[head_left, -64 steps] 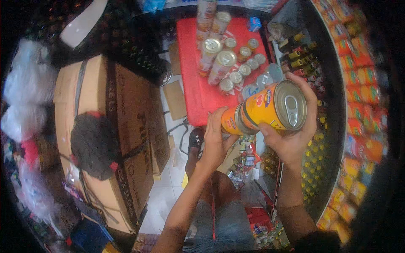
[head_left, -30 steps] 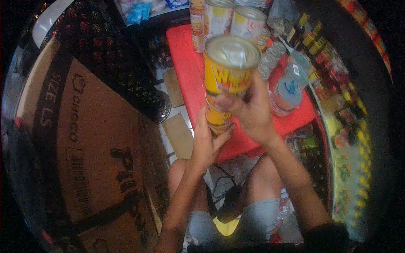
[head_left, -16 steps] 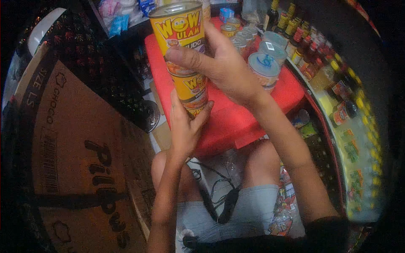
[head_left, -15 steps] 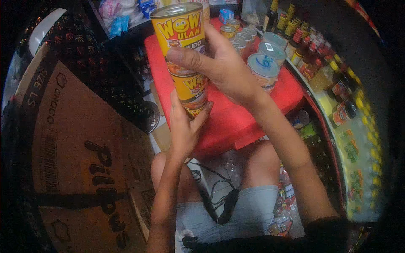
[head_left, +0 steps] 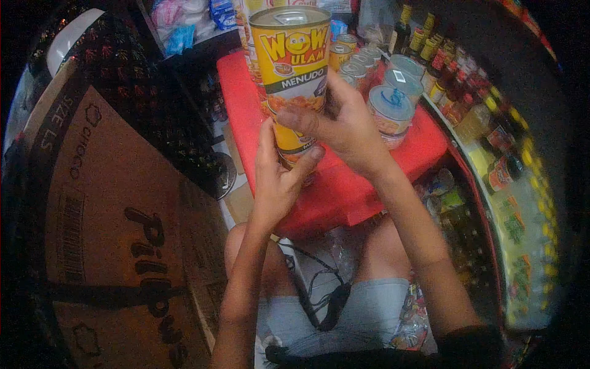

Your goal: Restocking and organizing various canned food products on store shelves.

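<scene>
Both hands' fingers [head_left: 307, 120] wrap two stacked yellow cans [head_left: 294, 74].

— How were the hands placed?
— Both forearms rose from below toward the yellow can [head_left: 294, 80]. The left hand [head_left: 278, 178] cupped its lower part, thumb angled up against it.
— And the other?
— The right hand [head_left: 344, 123] wrapped the can's middle from the right, fingers [head_left: 301, 118] stretched across its front, wrist bent.

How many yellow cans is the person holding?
2, stacked: the top can gripped by the right hand, the bottom can in the left hand. Other cans stand behind; some may be hidden.
</scene>
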`<state>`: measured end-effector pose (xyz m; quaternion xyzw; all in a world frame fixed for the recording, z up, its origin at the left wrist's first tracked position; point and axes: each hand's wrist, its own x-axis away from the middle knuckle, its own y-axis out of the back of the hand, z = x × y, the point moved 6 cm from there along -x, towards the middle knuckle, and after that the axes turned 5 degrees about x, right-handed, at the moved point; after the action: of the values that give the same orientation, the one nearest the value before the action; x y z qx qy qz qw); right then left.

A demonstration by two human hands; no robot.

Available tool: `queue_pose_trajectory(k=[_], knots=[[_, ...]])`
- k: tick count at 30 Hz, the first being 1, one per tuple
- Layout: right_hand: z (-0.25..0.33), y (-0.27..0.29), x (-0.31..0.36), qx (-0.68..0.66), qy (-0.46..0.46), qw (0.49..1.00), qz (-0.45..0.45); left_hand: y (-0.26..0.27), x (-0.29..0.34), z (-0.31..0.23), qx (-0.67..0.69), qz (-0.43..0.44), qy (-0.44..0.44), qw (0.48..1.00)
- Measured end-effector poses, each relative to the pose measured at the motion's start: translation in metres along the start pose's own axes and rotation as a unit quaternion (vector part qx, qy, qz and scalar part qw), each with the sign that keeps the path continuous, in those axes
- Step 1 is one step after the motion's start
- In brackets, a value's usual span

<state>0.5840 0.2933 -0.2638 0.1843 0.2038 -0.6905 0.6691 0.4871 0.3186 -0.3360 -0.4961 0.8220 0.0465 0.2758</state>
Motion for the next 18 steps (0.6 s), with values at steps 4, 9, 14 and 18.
queue_pose_trajectory(k=[4, 9, 14, 18], knots=[[-0.008, 0.015, 0.006, 0.109, 0.038, 0.993, -0.001, -0.002, -0.011, -0.002, -0.019, 0.008, -0.045, 0.999], [-0.004, 0.028, 0.020, 0.225, 0.060, 0.972, 0.020, 0.001, -0.012, -0.001, -0.053, -0.011, -0.123, 0.991], [0.009, 0.065, 0.023, 0.321, -0.043, 0.940, 0.106, 0.003, -0.008, 0.008, -0.068, -0.022, -0.112, 0.991], [0.033, 0.115, -0.026, 0.361, 0.005, 0.933, 0.013, 0.009, -0.007, 0.011, -0.137, -0.014, -0.143, 0.980]])
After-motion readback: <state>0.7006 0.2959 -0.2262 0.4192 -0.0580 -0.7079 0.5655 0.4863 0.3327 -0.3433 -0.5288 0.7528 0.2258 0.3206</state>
